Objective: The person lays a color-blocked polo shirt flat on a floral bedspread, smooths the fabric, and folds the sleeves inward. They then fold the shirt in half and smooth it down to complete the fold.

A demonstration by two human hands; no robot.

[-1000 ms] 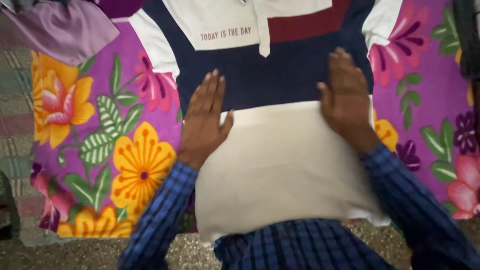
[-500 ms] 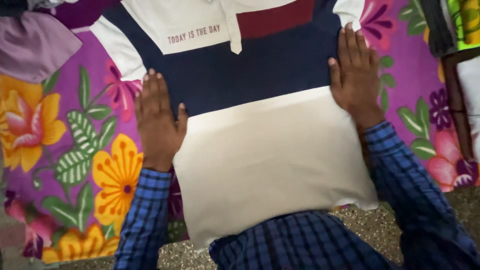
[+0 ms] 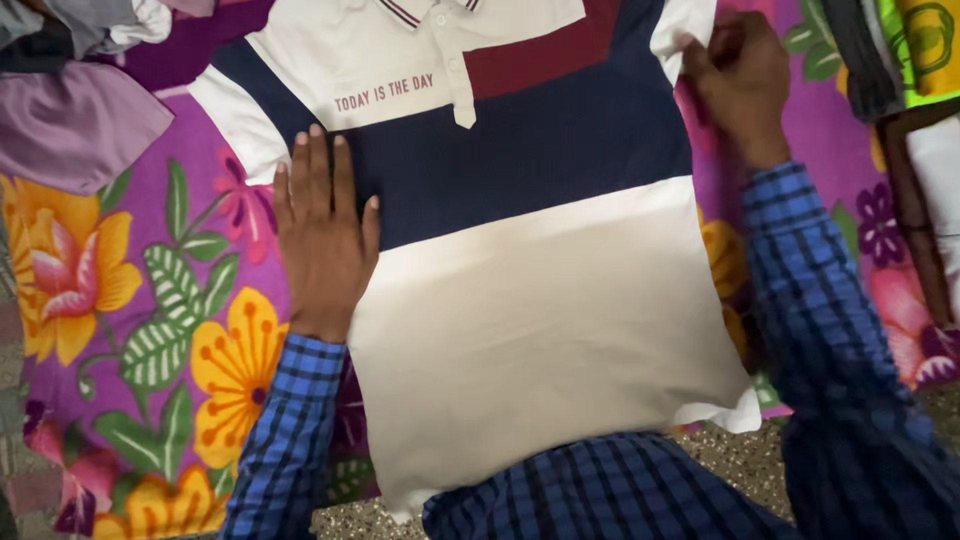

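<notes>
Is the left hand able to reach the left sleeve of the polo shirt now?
Probably yes. The left hand lies flat on the polo shirt, just below its left sleeve, and nothing lies between them; the purple cloth sits off to the side.

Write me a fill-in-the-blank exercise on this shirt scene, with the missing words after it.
1. The left hand lies ____ on the polo shirt, fingers together.
2. The right hand pinches the shirt's white ____.
3. The shirt lies on a purple cloth printed with ____.
4. Both arms wear blue ____ sleeves.

Missing words: flat; sleeve; flowers; checked
</notes>
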